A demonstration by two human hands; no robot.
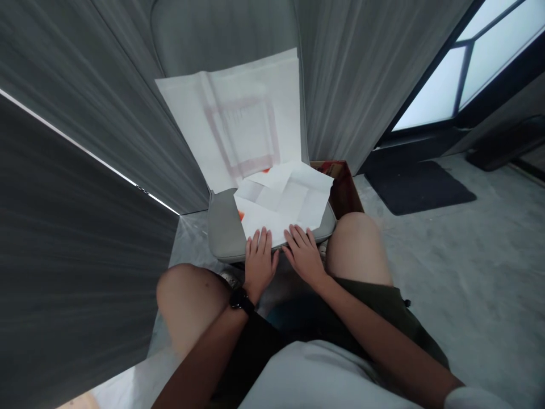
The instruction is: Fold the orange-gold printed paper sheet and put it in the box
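Gray chair [221,213]: folded white paper [276,204] lies across the seat [227,241], orange patches [241,216] showing at its edges | Backrest [225,34]: a large white sheet [247,133] leans against it, faint reddish outline [273,130] on its face | Pale floor [438,267]: chair, dark mat [419,187] and reddish box [347,196] rest on it

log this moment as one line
left hand: on folded paper, near edge | right hand: same edge | large sheet: against chair back | box: beside chair

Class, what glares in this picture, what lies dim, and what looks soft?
Head view: the window glows near white. Head view: the left panel lies dim. Head view: the large sheet shows faint, soft reddish marks, while the folded paper reads more clearly.
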